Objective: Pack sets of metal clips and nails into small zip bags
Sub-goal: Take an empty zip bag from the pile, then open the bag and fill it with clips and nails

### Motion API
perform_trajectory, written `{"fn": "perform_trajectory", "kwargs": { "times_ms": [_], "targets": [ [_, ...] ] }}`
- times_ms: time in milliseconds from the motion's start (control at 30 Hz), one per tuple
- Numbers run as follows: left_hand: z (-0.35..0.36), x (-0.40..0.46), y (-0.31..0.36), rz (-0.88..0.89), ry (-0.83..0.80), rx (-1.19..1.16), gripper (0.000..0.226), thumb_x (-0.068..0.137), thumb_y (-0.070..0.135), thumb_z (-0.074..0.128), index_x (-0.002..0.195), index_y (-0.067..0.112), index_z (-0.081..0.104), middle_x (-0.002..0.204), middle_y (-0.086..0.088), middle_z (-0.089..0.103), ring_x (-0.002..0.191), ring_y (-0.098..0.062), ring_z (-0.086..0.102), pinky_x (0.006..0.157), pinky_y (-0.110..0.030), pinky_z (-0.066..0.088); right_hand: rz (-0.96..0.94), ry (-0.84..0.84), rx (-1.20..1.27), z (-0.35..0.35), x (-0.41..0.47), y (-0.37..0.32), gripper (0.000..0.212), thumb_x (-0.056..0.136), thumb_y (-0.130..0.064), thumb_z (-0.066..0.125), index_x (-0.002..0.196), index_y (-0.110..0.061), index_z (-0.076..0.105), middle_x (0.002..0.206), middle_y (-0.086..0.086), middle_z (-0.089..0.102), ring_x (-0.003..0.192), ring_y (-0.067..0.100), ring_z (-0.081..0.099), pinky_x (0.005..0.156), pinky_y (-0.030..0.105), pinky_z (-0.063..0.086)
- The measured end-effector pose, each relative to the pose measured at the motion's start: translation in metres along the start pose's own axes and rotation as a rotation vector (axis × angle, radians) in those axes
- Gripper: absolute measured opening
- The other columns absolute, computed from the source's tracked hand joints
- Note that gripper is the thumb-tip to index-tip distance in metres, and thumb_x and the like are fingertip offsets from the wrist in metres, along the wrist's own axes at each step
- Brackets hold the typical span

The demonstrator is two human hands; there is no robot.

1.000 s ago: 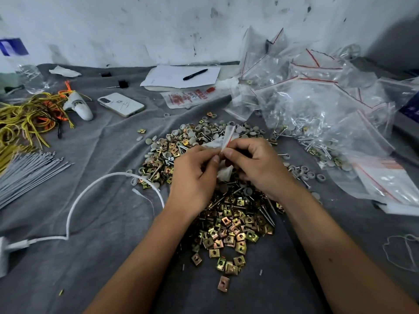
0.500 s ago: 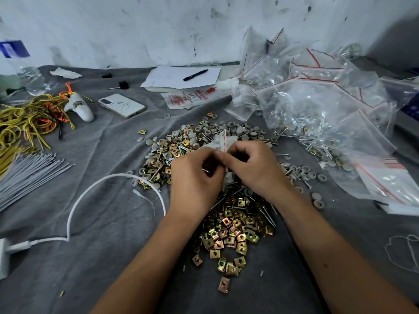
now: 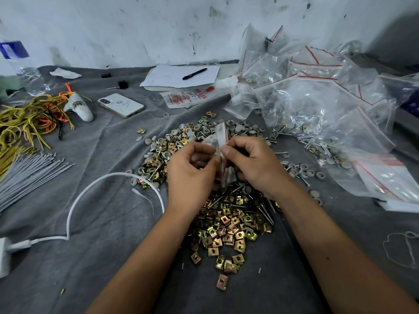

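Note:
A small clear zip bag point(image 3: 221, 134) with a red seal line is held upright between both hands above the middle of the pile. My left hand point(image 3: 191, 171) pinches its left side with curled fingers. My right hand point(image 3: 254, 164) pinches the bag's top edge between thumb and forefinger. Under the hands lies a heap of brass-coloured metal clips point(image 3: 229, 225) mixed with long nails point(image 3: 264, 214). Grey round caps point(image 3: 240, 129) lie at the heap's far side. What the bag holds is hidden by my fingers.
A pile of filled zip bags point(image 3: 317, 103) fills the right side. On the grey cloth point(image 3: 95, 155) lie a white phone point(image 3: 121, 105), paper with a pen point(image 3: 195, 73), yellow wires point(image 3: 25, 121), grey rods point(image 3: 25, 173) and a white charger cable point(image 3: 90, 191).
The bag was pressed low between both hands half a second ago. Now its top stands up again above my fingers, and the hands have drawn slightly apart.

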State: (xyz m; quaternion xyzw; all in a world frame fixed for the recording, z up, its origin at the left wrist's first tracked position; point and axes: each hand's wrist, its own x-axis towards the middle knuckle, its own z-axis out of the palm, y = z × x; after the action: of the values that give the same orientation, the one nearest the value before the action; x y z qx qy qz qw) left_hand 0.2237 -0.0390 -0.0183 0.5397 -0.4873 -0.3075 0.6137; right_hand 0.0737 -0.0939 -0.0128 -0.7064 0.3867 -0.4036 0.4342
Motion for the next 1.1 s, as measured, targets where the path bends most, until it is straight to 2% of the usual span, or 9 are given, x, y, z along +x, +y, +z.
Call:
{"fn": "perform_trajectory", "kwargs": {
  "times_ms": [133, 300, 500, 600, 700, 767, 867, 967, 1100],
  "targets": [
    [0.000, 0.002, -0.002, -0.090, -0.050, -0.192, 0.012, 0.090, -0.008, 0.071, 0.095, 0.002, 0.069, 0.071, -0.005, 0.071, 0.068, -0.024, 0.069, 0.066, -0.035, 0.058, 0.031, -0.046, 0.140, 0.001, -0.001, -0.003, 0.025, 0.105, -0.024, 0.057, 0.086, -0.009, 0.064, 0.059, -0.002, 0.047, 0.050, 0.013, 0.040, 0.042, 0.024, 0.034],
    [-0.002, 0.000, 0.001, 0.018, -0.128, 0.011, 0.010, 0.095, 0.010, 0.073, 0.096, 0.003, 0.066, 0.078, -0.011, 0.073, 0.065, -0.024, 0.070, 0.056, -0.038, 0.059, 0.036, -0.082, 0.091, 0.003, -0.003, -0.006, 0.025, 0.108, -0.018, 0.049, 0.088, -0.005, 0.056, 0.068, 0.001, 0.054, 0.062, 0.017, 0.056, 0.052, 0.029, 0.052],
    [-0.004, 0.002, 0.005, 0.054, -0.166, 0.140, 0.016, 0.093, 0.016, 0.077, 0.088, 0.007, 0.066, 0.074, -0.011, 0.072, 0.064, -0.033, 0.071, 0.057, -0.056, 0.058, 0.011, -0.092, 0.095, 0.000, -0.001, -0.006, 0.025, 0.105, -0.017, 0.051, 0.081, -0.012, 0.056, 0.069, 0.007, 0.042, 0.060, 0.023, 0.039, 0.049, 0.030, 0.036],
    [-0.006, 0.001, 0.003, 0.103, -0.166, 0.233, 0.013, 0.096, 0.014, 0.072, 0.085, 0.011, 0.067, 0.071, -0.006, 0.072, 0.064, -0.028, 0.071, 0.061, -0.054, 0.059, -0.045, -0.072, 0.004, -0.002, -0.002, -0.006, 0.023, 0.103, -0.019, 0.055, 0.082, -0.015, 0.060, 0.068, 0.012, 0.050, 0.059, 0.033, 0.048, 0.054, 0.041, 0.044],
    [-0.007, 0.000, 0.002, 0.252, -0.149, 0.380, 0.019, 0.096, 0.011, 0.066, 0.078, 0.011, 0.063, 0.064, 0.000, 0.065, 0.060, -0.020, 0.063, 0.058, -0.043, 0.052, -0.138, -0.031, -0.127, -0.002, -0.002, -0.008, 0.022, 0.100, -0.015, 0.061, 0.079, -0.013, 0.063, 0.066, -0.003, 0.057, 0.062, 0.011, 0.054, 0.059, 0.033, 0.044],
    [-0.006, -0.001, 0.004, 0.341, -0.142, 0.433, 0.021, 0.094, 0.009, 0.063, 0.074, 0.011, 0.060, 0.059, 0.004, 0.059, 0.055, -0.013, 0.055, 0.053, -0.038, 0.044, -0.166, -0.011, -0.157, -0.001, -0.002, -0.010, 0.021, 0.097, -0.010, 0.063, 0.076, -0.011, 0.063, 0.066, -0.001, 0.059, 0.063, 0.012, 0.054, 0.060, 0.034, 0.045],
    [-0.004, -0.001, 0.006, 0.389, -0.075, 0.490, 0.021, 0.090, 0.016, 0.058, 0.069, 0.012, 0.056, 0.056, 0.004, 0.054, 0.050, -0.015, 0.051, 0.047, -0.037, 0.040, -0.209, 0.061, -0.224, 0.001, -0.004, -0.011, 0.019, 0.088, -0.007, 0.066, 0.071, -0.008, 0.062, 0.062, 0.001, 0.057, 0.057, 0.009, 0.049, 0.053, 0.027, 0.042],
    [-0.015, 0.004, 0.010, 0.418, 0.130, 0.591, 0.020, 0.085, 0.017, 0.059, 0.067, 0.018, 0.051, 0.057, 0.013, 0.049, 0.047, -0.005, 0.044, 0.048, -0.016, 0.035, -0.204, 0.221, -0.318, -0.005, -0.005, -0.011, 0.017, 0.085, -0.005, 0.071, 0.070, -0.011, 0.064, 0.063, -0.007, 0.060, 0.052, 0.003, 0.051, 0.049, 0.013, 0.040],
    [-0.024, 0.008, 0.014, 0.600, 0.417, 0.685, 0.012, 0.082, 0.009, 0.063, 0.072, 0.008, 0.056, 0.066, -0.001, 0.057, 0.058, -0.018, 0.047, 0.055, -0.030, 0.027, -0.229, 0.460, -0.548, -0.004, -0.001, -0.017, 0.014, 0.081, -0.009, 0.070, 0.069, -0.011, 0.064, 0.062, -0.004, 0.060, 0.055, 0.011, 0.058, 0.050, 0.025, 0.049]
  ]
}}
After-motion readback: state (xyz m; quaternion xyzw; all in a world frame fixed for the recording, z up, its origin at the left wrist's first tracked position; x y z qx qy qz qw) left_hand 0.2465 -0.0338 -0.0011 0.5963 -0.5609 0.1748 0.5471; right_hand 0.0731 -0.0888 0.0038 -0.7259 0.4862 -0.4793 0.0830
